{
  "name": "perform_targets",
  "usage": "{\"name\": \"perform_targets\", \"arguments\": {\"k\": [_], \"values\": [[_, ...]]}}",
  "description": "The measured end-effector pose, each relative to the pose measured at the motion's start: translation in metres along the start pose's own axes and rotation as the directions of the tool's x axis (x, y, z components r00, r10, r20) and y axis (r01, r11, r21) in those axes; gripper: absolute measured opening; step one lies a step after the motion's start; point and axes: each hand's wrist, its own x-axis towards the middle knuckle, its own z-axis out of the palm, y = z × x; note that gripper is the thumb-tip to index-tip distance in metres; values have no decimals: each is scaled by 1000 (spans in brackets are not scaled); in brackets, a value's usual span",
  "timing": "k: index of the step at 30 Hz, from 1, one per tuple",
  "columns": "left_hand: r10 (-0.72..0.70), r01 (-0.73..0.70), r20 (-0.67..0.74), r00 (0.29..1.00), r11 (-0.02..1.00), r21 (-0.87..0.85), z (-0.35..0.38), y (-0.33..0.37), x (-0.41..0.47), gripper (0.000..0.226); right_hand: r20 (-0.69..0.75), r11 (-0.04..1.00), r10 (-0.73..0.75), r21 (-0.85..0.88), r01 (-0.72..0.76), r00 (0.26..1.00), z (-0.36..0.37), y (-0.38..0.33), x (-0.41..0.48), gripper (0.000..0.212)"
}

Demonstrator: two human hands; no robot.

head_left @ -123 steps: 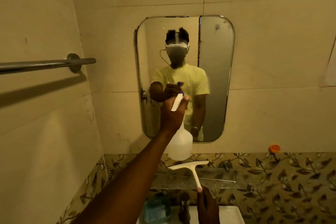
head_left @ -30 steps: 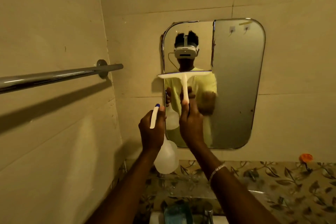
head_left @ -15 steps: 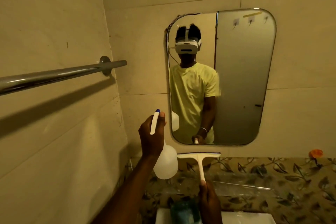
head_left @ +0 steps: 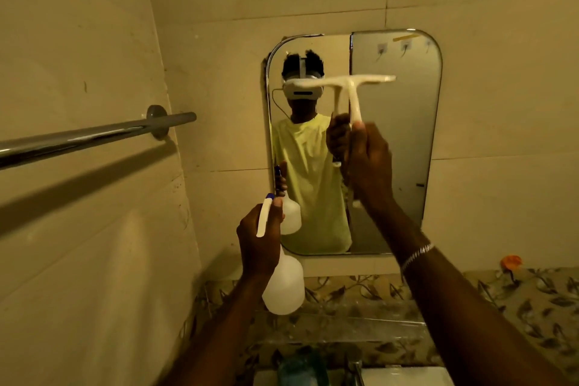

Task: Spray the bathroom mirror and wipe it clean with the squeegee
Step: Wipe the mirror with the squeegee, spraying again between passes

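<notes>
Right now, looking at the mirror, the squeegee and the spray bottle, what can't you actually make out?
- Squeegee: head view, motion blur; whether its blade touches the mirror is unclear.
- Squeegee handle: lower part hidden inside the right hand.
- Spray bottle: its neck and trigger are covered by the left hand.
- Mirror glass: spray droplets or streaks too faint to tell.
- Sink area: cut off by the bottom edge, dim.

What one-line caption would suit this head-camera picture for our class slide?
Right hand raises white T-shaped squeegee before rounded wall mirror; left hand holds translucent plastic spray bottle.
</notes>
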Motion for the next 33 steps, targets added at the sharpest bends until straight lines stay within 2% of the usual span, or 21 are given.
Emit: {"name": "perform_targets", "arguments": {"k": [4, 9, 13, 16, 18, 22, 25, 30, 33], "values": [[-31, 31, -1, 1000, 999, -13, 4, 0, 2, 72, -16, 999, -42, -10, 42, 999, 10, -29, 59, 41], [1, -1, -6, 1000, 1000, -10, 8, 0, 10, 61, -39, 998, -36, -53, 34, 999, 18, -35, 81, 44], [8, -8, -16, 1000, 1000, -2, 12, -2, 16, 53, -36, 994, -69, -85, 66, 997, 17, -10, 53, 41], [11, -12, -16, 1000, 1000, -7, 14, -6, 17, 53, -43, 989, -49, -142, 43, 998, 12, 38, -7, 26], [2, -2, -22, 1000, 1000, 8, 13, -8, 15, 61, -56, 992, 4, -128, -11, 998, 5, 72, -55, 23], [-14, 14, -13, 1000, 1000, 11, 11, -14, 12, 53, -51, 975, 156, -154, -162, 986, -12, 135, -141, 41], [-17, 18, -13, 1000, 999, 27, 10, -15, 8, 62, -60, 942, 261, -201, -267, 964, -22, 162, -185, 36], [-25, 25, -1, 1000, 999, 34, 8, -16, 1, 65, -37, 837, 497, -243, -490, 867, -38, 191, -242, 47], [-18, 18, -2, 1000, 999, 31, 9, -12, -3, 65, -40, 796, 558, -255, -549, 829, -43, 196, -259, 37]]}}
